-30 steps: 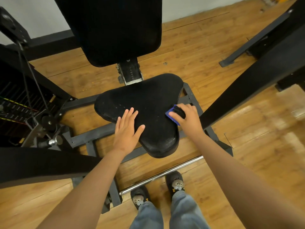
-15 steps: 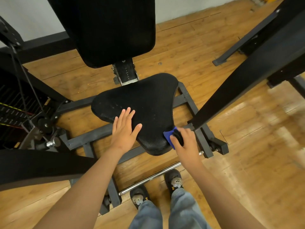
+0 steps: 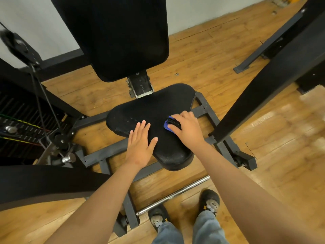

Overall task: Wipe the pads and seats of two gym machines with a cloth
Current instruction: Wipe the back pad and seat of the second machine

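At the bottom edge, nearest the camera, two dark slippers [image 3: 159, 220] and the cuffs of blue jeans [image 3: 207, 228] stand on the wooden floor [image 3: 274, 155], just behind a chrome bar [image 3: 175, 194] that runs slantwise along the machine's base. Beyond it, both bare forearms reach to the black triangular seat [image 3: 153, 106], which sits over a grey steel frame [image 3: 105, 152]. The left hand [image 3: 140, 145] lies flat on the seat's left front part, fingers straight and slightly spread, holding nothing. The right hand [image 3: 187, 128] is on the seat's right side, its fingers curled over a bunched blue and black cloth [image 3: 169, 125], pressing it onto the seat surface; the cloth pokes out at the fingertips, toward the seat's middle. A thick black beam [image 3: 263, 81] slants up on the right, and a weight stack [image 3: 17, 124] with cables sits on the left. Farther back, the tall black back pad [image 3: 119, 36] rises above the seat on its post, and behind it stands a pale wall [image 3: 26, 23].
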Available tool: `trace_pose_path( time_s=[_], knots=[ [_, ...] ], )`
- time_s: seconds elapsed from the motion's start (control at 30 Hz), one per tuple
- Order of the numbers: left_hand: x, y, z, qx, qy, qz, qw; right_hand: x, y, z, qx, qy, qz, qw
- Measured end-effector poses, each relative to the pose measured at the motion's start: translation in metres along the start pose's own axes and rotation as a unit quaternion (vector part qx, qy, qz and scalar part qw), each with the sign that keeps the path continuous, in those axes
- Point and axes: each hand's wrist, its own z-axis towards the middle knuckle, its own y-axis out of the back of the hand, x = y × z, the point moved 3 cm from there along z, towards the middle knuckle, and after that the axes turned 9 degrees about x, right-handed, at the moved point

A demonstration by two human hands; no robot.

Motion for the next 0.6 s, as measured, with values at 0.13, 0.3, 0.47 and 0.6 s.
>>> trace_pose_path(
  time_s=[0.13,0.3,0.47,0.6],
  knots=[
    [-0.019,0.002,-0.004,-0.045,0.026,0.0,0.999,-0.018,0.007,0.017,-0.023,-0.046,-0.011,0.999],
    [-0.064,-0.011,-0.01,-0.127,0.05,-0.031,0.99,-0.043,0.009,0.01,-0.077,-0.097,0.137,0.983],
    [-0.089,-0.029,-0.005,-0.165,0.061,-0.01,0.984,-0.07,-0.012,0.0,-0.021,-0.147,0.385,0.911],
    [-0.092,-0.034,-0.001,-0.191,0.082,0.004,0.978,-0.082,-0.009,-0.004,0.006,-0.117,0.466,0.877]
  ],
)
